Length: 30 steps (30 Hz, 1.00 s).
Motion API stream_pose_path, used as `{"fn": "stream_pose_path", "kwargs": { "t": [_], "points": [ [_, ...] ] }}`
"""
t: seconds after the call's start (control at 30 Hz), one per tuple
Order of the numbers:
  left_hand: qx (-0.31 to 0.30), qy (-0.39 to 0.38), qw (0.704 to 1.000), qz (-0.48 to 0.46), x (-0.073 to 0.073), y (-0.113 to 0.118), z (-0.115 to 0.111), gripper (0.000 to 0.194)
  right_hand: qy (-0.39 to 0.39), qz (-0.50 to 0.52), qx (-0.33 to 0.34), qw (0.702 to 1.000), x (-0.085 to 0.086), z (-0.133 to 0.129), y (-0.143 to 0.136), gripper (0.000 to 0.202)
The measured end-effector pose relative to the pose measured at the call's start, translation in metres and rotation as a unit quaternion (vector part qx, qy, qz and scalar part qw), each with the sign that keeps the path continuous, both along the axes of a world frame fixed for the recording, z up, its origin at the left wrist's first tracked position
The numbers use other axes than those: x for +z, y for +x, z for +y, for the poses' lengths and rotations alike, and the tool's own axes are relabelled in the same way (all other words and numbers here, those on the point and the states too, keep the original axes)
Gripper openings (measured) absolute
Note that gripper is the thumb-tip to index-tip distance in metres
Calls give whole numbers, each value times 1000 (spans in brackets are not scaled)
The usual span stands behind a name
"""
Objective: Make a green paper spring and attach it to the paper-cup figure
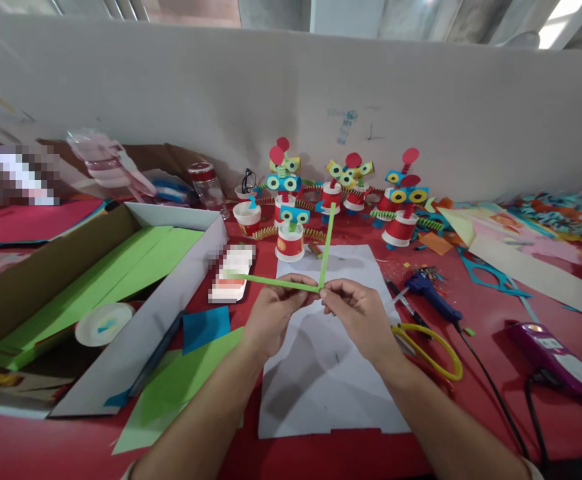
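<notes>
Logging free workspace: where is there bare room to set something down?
The white sheet lies bare this side of the left hand and right hand; so is red table between the blue glue gun and purple device. Beyond the hands, the cup figures stand crowded.

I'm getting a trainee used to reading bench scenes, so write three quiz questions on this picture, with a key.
1. True or false: the left hand and right hand are holding narrow red paper.
2. The sheet beneath the hands is: A) yellow; B) white; C) black.
3. Fill in: as the wearer sees it, the blue glue gun lies to the ____ of that sheet.

Key: 1. False: they hold narrow green paper. 2. B. 3. Right.
</notes>
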<state>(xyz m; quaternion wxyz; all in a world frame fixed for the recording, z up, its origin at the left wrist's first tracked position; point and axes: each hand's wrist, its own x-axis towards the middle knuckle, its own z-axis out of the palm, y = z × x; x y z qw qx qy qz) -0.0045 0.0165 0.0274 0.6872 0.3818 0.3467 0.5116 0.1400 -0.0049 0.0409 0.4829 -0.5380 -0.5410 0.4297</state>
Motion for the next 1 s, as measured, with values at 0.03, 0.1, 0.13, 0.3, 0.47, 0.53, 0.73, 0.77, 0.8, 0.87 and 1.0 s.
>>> {"fn": "stream_pose_path", "kwargs": {
  "t": [0.03, 0.1, 0.13, 0.3, 0.47, 0.53, 0.73, 0.77, 0.8, 0.87, 1.0],
  "points": [
    [2, -16, 1000, -8, 0, 0, 0, 14, -3, 5, 2, 1000, 0, 0, 0, 17],
    [5, -43, 999, -12, -1, 1, 1, 14, -3, 11, 3, 1000, 1, 0, -1, 16],
    [3, -52, 999, -12, -2, 1, 1, 15, -2, 13, 2, 1000, 1, 0, -1, 15],
    [0, -68, 998, -6, -4, 0, 3, 22, -4, 11, 4, 1000, 3, 0, -3, 16],
    [5, -68, 998, 15, -4, 0, 3, 23, 41, -34, 35, 998, -5, 0, 3, 15],
    [20, -60, 998, 26, -4, 1, 2, 22, 87, -85, 46, 991, -7, 1, 5, 12],
    [81, -24, 996, 15, -4, 7, 0, 17, 189, -173, 38, 966, -3, -1, 4, 14],
    [87, -21, 996, 8, -4, 8, -1, 17, 185, -162, 35, 969, -2, -1, 2, 13],
    [91, -22, 996, -1, -4, 8, -1, 18, 173, -143, 32, 974, -1, -1, 1, 12],
    [89, -32, 995, -27, -4, 9, -2, 18, 123, -88, 16, 988, -1, -1, -1, 11],
    [49, -61, 996, -52, -3, 8, -3, 18, 30, -13, -3, 999, -6, 2, -2, 17]
  ]
}}
